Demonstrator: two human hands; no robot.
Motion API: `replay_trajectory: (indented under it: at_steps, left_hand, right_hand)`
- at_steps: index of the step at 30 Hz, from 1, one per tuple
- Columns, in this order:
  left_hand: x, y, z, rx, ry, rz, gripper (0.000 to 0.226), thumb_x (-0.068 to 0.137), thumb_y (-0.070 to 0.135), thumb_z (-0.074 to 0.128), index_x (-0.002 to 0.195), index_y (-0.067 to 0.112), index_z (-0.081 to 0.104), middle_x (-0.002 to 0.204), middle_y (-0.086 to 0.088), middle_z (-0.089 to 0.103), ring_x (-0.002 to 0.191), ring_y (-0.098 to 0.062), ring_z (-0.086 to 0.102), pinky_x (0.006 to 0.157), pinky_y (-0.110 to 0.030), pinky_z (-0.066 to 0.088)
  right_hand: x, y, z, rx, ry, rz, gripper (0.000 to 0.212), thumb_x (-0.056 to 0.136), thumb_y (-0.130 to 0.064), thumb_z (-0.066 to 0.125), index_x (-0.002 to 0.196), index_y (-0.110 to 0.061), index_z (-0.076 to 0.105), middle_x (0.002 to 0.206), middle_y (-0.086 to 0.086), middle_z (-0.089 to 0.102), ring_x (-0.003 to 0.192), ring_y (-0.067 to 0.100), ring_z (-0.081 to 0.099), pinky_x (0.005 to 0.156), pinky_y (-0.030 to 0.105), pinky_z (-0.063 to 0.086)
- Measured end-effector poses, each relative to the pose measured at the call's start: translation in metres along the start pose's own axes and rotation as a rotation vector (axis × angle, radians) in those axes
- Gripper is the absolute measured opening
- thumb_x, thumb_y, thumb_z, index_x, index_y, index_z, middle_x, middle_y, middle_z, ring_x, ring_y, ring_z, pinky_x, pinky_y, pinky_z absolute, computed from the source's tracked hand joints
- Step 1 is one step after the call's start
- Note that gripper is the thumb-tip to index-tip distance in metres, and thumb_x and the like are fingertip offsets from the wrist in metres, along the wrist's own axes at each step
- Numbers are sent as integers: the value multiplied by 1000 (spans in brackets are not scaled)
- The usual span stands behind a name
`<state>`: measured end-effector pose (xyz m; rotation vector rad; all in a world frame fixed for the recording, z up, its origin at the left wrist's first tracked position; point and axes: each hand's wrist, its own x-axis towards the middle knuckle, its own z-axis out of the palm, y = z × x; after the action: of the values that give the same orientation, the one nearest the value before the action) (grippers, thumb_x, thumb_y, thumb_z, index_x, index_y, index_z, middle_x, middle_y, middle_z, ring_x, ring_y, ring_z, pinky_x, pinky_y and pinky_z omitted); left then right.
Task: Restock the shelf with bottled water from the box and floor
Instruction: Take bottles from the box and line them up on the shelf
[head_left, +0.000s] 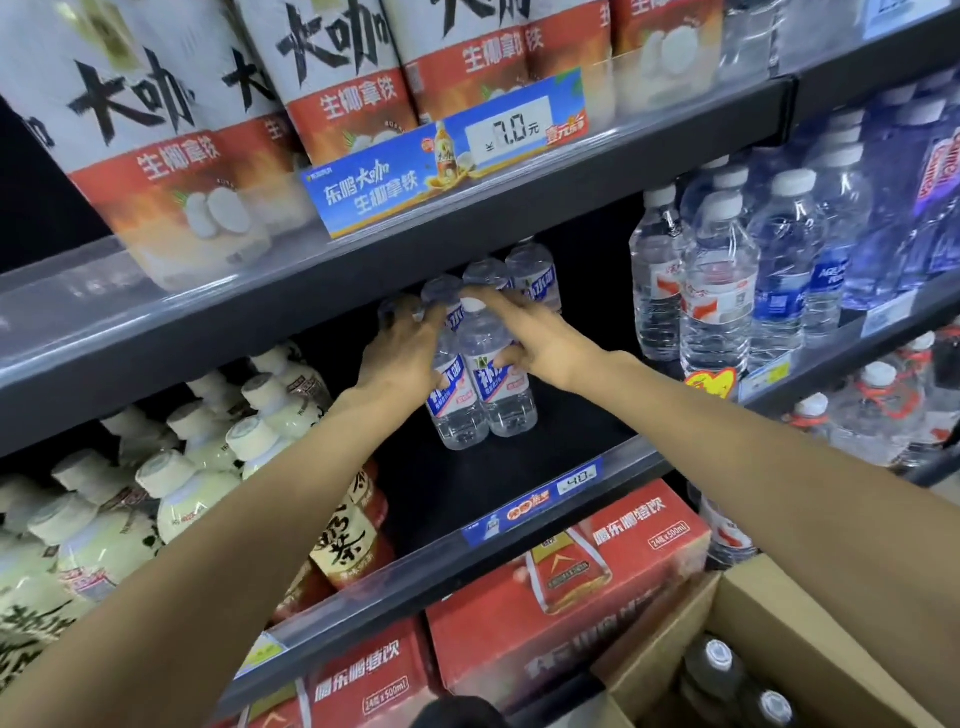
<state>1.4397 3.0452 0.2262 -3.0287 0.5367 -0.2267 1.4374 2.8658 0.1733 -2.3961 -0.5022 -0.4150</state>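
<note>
Both hands reach into the middle shelf (519, 467). The left hand (400, 358) grips the left front bottle (454, 410), fingers closed around its shoulder. The right hand (540, 343) grips the right front bottle (501, 384), thumb on the front and fingers wrapped behind near the cap. The two bottles stand on the shelf, touching each other, in front of more of the same bottles (535, 275) deeper in.

I think the risk is a push that is too strong. The bottles are tall and narrow, and both hands hold them high, so the base may catch on the shelf and the bottle may tip into the row behind and knock it over. The upper shelf edge (467, 218) is close above the caps, so lifting could strike it.

Each bottle's long axis is upright, cap to the top, blue label facing the aisle. The open box (779, 613) with dark-capped bottles (719, 654) sits low on the right.
</note>
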Motion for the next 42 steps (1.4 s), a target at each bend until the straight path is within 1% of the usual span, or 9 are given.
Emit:
replay_trajectory:
  at_steps: [2,6,19,23,28,31,33,35,42]
  left_hand:
    - [7,-4,-3,33,-10,-26,84,72,18,82,140,19,33,144,-14,32,127,-39,44,93,-48,50]
    - [20,-15,-2,50,5,-14,83,71,15,81,139,17,34,139,-14,39,122,-37,49,90,-44,49]
    - [54,-28,13,129,51,-24,85,70,23,84,139,14,35,140,-14,45,125,-35,50,93,-42,47]
    - [57,-27,13,143,43,-26,86,72,22,82,141,14,32,143,-15,41,128,-35,46,96,-45,46]
    - [59,-34,19,73,32,-3,86,71,22,80,140,19,29,143,-13,35,129,-37,42,93,-47,49]
    - [53,-32,20,20,51,5,79,75,22,73,140,21,28,145,-12,31,131,-37,39,92,-48,49]
    - [44,-25,18,29,108,-6,79,79,24,69,145,23,25,151,-8,27,137,-36,32,101,-48,43]
    - [30,-14,13,83,251,61,70,80,21,65,142,22,34,149,-4,34,135,-33,34,103,-46,41]
    - [-28,30,8,3,352,282,49,86,14,57,133,18,48,134,-7,49,126,-32,41,90,-47,50]
  right_hand:
    - [8,0,5,-19,14,-35,58,95,-9,52,145,-32,36,145,4,45,122,21,53,86,5,42]
    - [27,2,20,-126,54,40,89,81,7,63,148,-38,25,145,4,45,103,20,66,77,35,56]
    - [64,20,29,-97,68,32,87,83,10,58,149,-37,27,152,8,31,121,28,53,72,21,38]
    - [65,19,29,-90,31,25,89,83,7,62,149,-39,23,155,9,23,123,30,52,75,26,44]
    - [50,7,19,-194,-43,36,102,84,6,60,151,-44,1,157,8,19,91,30,64,67,40,56]
    - [30,-1,18,-234,-57,11,102,86,2,60,152,-36,-8,162,5,8,130,32,46,86,41,55]
    - [14,-4,16,-280,-54,13,95,87,-4,61,155,-26,-1,161,8,9,143,32,26,104,42,43]
    - [-5,-9,8,-373,-47,-2,80,89,-12,61,154,-17,14,155,11,26,140,33,29,111,41,35]
    - [-85,-31,-35,-550,45,26,52,92,-21,58,138,-11,38,129,12,47,116,32,47,92,44,46]
